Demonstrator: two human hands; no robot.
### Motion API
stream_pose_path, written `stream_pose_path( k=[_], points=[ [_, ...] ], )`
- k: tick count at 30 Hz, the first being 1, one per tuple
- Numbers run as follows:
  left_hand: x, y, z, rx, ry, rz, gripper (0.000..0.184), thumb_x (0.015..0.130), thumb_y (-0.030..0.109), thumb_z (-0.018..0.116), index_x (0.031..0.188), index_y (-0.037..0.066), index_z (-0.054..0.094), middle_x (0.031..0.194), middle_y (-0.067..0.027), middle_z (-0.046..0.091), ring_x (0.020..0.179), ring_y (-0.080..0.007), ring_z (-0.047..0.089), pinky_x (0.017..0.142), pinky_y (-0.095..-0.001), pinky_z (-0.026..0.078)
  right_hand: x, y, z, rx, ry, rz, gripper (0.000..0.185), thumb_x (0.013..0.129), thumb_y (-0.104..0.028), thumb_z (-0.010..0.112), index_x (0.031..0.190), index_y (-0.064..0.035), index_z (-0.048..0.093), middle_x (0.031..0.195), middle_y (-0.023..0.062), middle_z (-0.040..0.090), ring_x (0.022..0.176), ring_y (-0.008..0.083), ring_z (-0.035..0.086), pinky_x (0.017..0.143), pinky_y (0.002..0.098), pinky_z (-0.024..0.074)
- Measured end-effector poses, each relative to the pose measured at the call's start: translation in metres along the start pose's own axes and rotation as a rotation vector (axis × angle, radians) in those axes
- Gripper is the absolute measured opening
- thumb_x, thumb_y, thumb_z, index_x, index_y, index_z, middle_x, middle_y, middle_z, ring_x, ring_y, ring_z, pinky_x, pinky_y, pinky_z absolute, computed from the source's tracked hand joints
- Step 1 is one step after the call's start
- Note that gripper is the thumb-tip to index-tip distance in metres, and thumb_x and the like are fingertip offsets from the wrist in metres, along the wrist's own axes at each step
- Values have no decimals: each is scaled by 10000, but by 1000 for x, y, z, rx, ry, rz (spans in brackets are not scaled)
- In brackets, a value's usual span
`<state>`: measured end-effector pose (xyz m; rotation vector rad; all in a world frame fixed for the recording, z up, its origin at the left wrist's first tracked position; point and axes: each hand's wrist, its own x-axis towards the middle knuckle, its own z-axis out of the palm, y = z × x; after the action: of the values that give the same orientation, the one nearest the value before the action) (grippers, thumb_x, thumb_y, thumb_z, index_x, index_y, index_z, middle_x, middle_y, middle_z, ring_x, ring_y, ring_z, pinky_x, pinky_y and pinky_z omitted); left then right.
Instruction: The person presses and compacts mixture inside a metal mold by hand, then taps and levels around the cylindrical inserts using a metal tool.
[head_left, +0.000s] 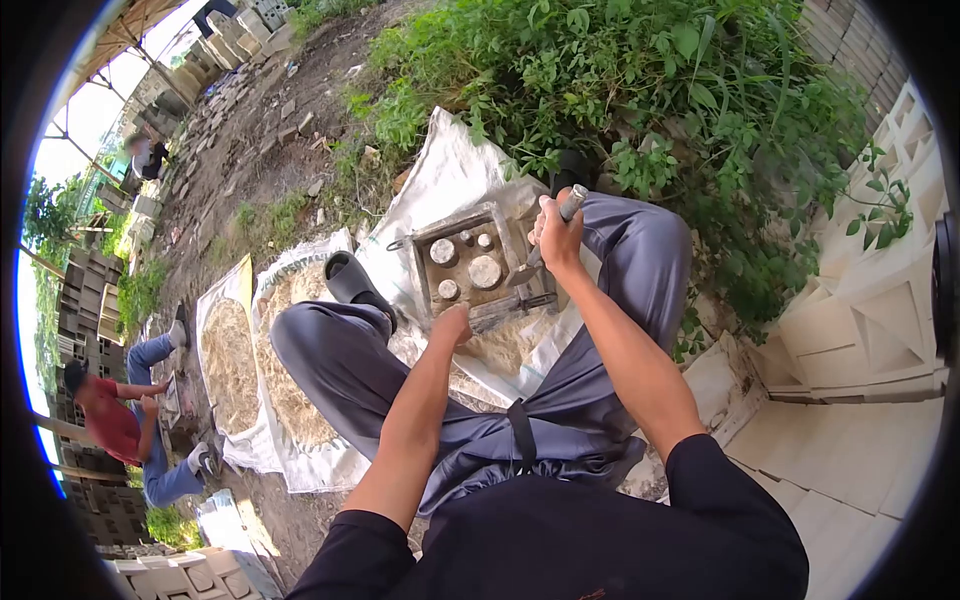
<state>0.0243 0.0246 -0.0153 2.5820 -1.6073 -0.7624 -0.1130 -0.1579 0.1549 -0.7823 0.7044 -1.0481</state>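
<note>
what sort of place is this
Probably an outdoor block-making yard: there's a rectangular frame around round pieces, sandy material on white sacking, and pale patterned blocks at the right.

Five discs (pixel 485 271), one frame (pixel 453 221), one tool (pixel 573 203)

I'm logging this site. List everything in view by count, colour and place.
Square wooden frame: 1, grey-brown, between the knees
Round discs: 5, pale grey, inside the frame
Slim hand tool: 1, grey, at frame's right
Flat sacks: at least 3, white, under and left of frame
Grainy spreads: 2, tan, on left sacks
Leafy plants: many, green, top right
Recessed blocks: several, cream, right edge
Stacked blocks: many, grey, left edge
Seated person: 1, red top, left
Distant person: 1, blurred, upper left
Slip-on shoe: 1 clear, black, left of frame
Trousers: 1, grey, lower middle
Cloth shirt: 1, black, bottom
Left hand: 1, bare, at frame's near side
Right hand: 1, bare, gripping the tool
</note>
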Motion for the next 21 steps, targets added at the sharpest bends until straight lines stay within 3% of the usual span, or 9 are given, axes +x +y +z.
stream_pose_path(
  k=[4,9,12,16,18,20,21],
  points=[
    [14,1,6,17,-87,-6,323,771,155,570,1080,63,542,1026,-216,644,991,-378,617,857,-467,496,1,10,10,25,-31,-39,369,891,-128,524,601,-147,297,471,-53,282,350,84,244,399,305,266],
    [24,-1,1,-75,-213,-51,604,723,301,655,1272,97,508,1104,-230,631,1027,-367,612,883,-451,493,-5,31,27,27,7,0,409,922,-153,514,574,-129,301,477,-42,298,382,90,253,423,304,270],
    [28,-2,-1,-51,-231,-29,573,719,300,655,1232,73,538,1095,-229,635,1015,-358,620,875,-442,498,-5,43,32,6,-93,-31,424,948,-167,501,566,-115,324,493,-36,329,408,84,271,441,290,280],
    [19,3,2,-110,-59,-10,515,708,302,652,1158,63,575,1017,-225,655,955,-348,641,828,-451,511,7,67,25,-170,-197,-4,415,961,-185,483,570,-81,390,504,-34,357,447,74,320,452,272,302],
    [11,9,-7,-143,-116,-53,559,694,280,688,1174,34,540,1106,-234,616,1028,-353,605,846,-428,502,16,84,19,-386,-387,-141,403,958,-187,480,578,-78,403,506,-35,379,452,63,342,446,261,306],
    [3,14,-10,-112,166,65,638,682,258,731,1207,-3,481,1267,-250,508,1155,-355,516,916,-399,462,20,97,21,-430,-362,-171,365,950,-185,484,608,-61,453,509,-31,407,456,57,369,439,256,310],
    [6,13,-4,-124,172,65,638,682,258,731,1207,-3,481,1267,-250,508,1155,-355,516,916,-399,462,23,98,24,-489,-381,-215,346,947,-185,486,629,-49,476,510,-28,412,456,58,375,438,255,312]
  ],
)
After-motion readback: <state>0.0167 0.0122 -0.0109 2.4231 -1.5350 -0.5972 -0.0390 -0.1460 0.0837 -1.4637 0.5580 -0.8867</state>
